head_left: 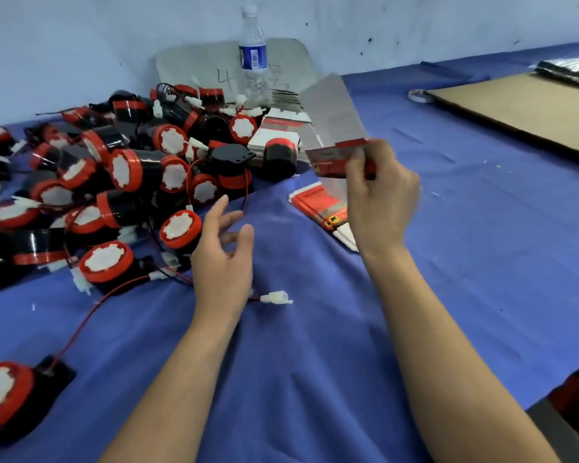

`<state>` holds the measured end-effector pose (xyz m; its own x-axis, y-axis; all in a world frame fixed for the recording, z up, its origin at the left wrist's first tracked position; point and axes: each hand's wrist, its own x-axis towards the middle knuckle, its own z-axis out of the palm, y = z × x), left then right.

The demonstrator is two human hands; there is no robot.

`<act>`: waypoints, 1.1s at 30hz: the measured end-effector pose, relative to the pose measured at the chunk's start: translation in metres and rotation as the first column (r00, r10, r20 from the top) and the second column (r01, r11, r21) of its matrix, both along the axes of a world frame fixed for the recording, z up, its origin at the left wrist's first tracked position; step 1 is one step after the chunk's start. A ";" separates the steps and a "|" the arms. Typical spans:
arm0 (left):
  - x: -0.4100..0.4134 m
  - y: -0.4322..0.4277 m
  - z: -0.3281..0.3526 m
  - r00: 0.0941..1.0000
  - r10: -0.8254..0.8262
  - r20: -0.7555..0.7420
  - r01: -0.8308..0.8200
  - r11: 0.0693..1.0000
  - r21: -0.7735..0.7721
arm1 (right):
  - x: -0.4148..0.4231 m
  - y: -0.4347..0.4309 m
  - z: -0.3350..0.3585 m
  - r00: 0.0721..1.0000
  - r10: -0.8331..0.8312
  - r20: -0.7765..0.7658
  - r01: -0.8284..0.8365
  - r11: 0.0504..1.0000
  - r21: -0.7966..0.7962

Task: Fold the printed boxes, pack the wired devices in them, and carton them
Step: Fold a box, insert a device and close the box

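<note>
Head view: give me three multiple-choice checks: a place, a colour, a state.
1. Where does the water bottle stand?
A) at the near table edge
B) by the wall, behind the pile of devices
C) inside a carton
2. What colour is the cloth?
A) green
B) blue
C) white
3. What is the right hand doing?
A) resting flat
B) gripping a device
C) holding a printed box

Key: B, it stands upright by the wall; B, blue throughout; C, it pinches the red box above the cloth.
</note>
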<state>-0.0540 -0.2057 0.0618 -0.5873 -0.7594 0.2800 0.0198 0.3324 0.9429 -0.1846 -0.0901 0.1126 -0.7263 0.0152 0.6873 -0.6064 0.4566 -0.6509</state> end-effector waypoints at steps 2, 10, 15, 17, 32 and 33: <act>0.000 0.000 0.001 0.998 -0.036 -0.052 0.038 0.999 0.039 | 0.010 0.001 0.005 0.991 0.135 -0.026 -0.137 0.952 -0.272; -0.002 0.002 0.005 0.985 -0.062 -0.163 0.060 0.998 -0.020 | 0.026 -0.025 -0.009 0.680 0.671 0.294 -0.598 0.741 -0.307; -0.004 -0.001 0.001 0.986 -0.032 -0.164 0.027 0.999 -0.034 | 0.024 -0.023 -0.010 0.578 0.768 0.275 -0.656 0.638 -0.403; -0.006 -0.002 -0.002 0.985 -0.011 -0.174 0.004 0.999 -0.041 | 0.026 -0.025 -0.011 0.593 0.762 0.260 -0.676 0.647 -0.352; -0.003 0.013 0.006 0.959 -0.228 -0.167 0.222 0.974 -0.052 | 0.045 -0.023 -0.008 0.154 0.923 0.352 -0.848 0.307 -0.432; -0.003 0.013 0.005 0.962 -0.247 -0.119 0.238 0.968 -0.083 | 0.048 -0.022 -0.007 0.033 0.923 0.383 -0.852 0.227 -0.472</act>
